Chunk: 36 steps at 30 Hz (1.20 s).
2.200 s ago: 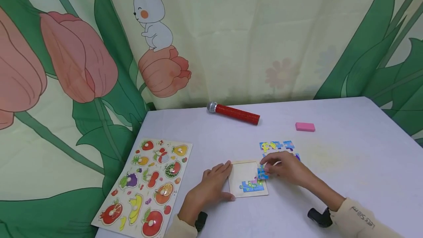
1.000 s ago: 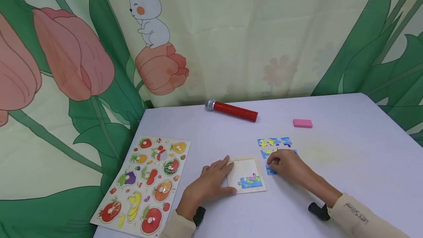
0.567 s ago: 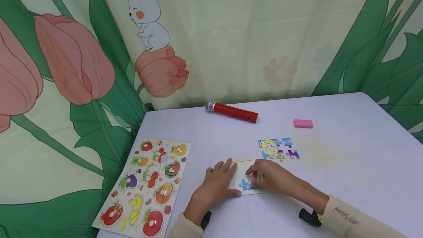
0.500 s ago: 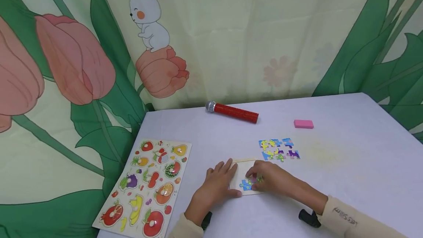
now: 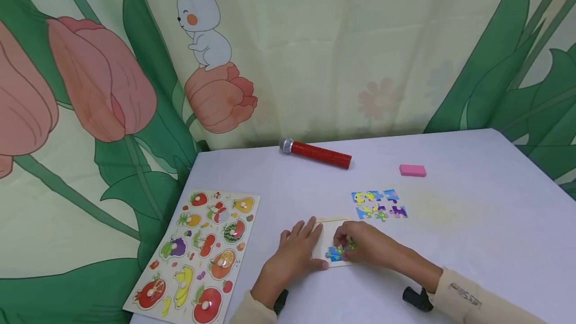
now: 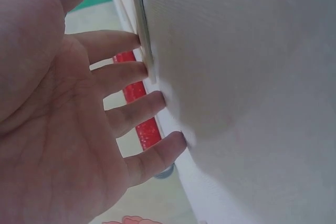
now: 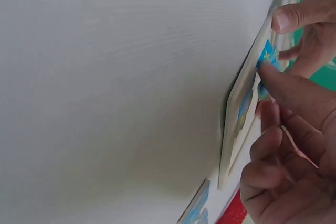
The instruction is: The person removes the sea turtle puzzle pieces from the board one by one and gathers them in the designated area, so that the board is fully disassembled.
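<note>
My left hand (image 5: pixel 293 256) lies with spread, straight fingers along the left side of a small wooden puzzle tray (image 5: pixel 330 228); its fingertips touch the tray edge in the left wrist view. Blue pieces (image 5: pixel 334 254) fill the tray's near part. Over its right half, my right hand (image 5: pixel 366 244) pinches a puzzle piece between thumb and fingers, low against the laid pieces. The right wrist view shows the thumb (image 7: pixel 283 85) pressing at the blue picture; fingers hide most of the held piece. Several loose puzzle pieces (image 5: pixel 369 211) lie in two rows beyond the tray.
A fruit peg board (image 5: pixel 180 231) lies at the table's left. Farther back are a red microphone (image 5: pixel 320 154) and a pink block (image 5: pixel 412 170). A printed curtain (image 5: pixel 315 64) hangs behind the white table (image 5: pixel 472 224).
My right hand has picked up the nearest loose piece right of the tray and brought it left over the tray's near right part. The left hand keeps its place on the tray.
</note>
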Tool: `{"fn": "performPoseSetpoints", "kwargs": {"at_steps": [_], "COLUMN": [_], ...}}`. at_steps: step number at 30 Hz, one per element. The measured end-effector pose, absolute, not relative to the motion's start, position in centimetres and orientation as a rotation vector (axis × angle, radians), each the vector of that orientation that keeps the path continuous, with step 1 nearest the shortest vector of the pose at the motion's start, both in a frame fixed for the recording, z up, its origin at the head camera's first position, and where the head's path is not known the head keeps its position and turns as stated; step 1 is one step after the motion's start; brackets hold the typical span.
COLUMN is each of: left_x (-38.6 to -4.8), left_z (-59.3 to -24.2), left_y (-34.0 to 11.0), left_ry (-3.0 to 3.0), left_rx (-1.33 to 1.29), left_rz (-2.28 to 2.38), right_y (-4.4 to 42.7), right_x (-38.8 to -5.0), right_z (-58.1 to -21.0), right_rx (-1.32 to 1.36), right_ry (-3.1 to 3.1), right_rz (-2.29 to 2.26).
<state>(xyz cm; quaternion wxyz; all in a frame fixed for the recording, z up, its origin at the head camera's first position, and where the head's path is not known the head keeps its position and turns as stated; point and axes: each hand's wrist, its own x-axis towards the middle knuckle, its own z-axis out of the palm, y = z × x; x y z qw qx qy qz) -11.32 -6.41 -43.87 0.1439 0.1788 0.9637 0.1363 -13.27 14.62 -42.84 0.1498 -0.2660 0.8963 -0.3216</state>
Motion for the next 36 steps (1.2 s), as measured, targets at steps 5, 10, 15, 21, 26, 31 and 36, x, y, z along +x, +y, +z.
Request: {"fn": "performPoseSetpoints", "kwargs": {"at_steps": [5,10,15,21,26,31,36], "left_x": [-11.4,-11.4,-11.2,-11.2,-11.1,-11.0,-11.0], "left_z": [-43.9,-43.8,-43.7,-43.9,-43.8,-43.9,-44.0], "left_y": [-6.3,-6.2,-6.0,-6.1,-6.1,-6.0,-6.0], "left_ry": [2.768,2.767,2.766,2.762,2.76,2.768,2.772], "left_rx": [0.498,0.486,0.47,0.47,0.464,0.464,0.457], "left_rz": [0.385,0.385,0.415,0.411,0.407,0.386,0.378], "right_y": [15.7,18.1,22.1,25.7,26.2,25.7,25.0], "right_x": [-13.7,-14.5,-15.8,-16.6,-16.7,-16.8,-16.7], "right_z": [-42.5,-41.0,-40.1,-40.8,-41.7,-41.9,-42.1], "right_rx": [-0.739,-0.635,-0.454,-0.334,-0.312,-0.299,-0.265], "right_ry": [2.466,2.434,2.498,2.559,2.581,2.623,2.678], "right_rz": [-1.09,-1.16,-1.105,-0.979,-0.953,-0.919,-0.875]}}
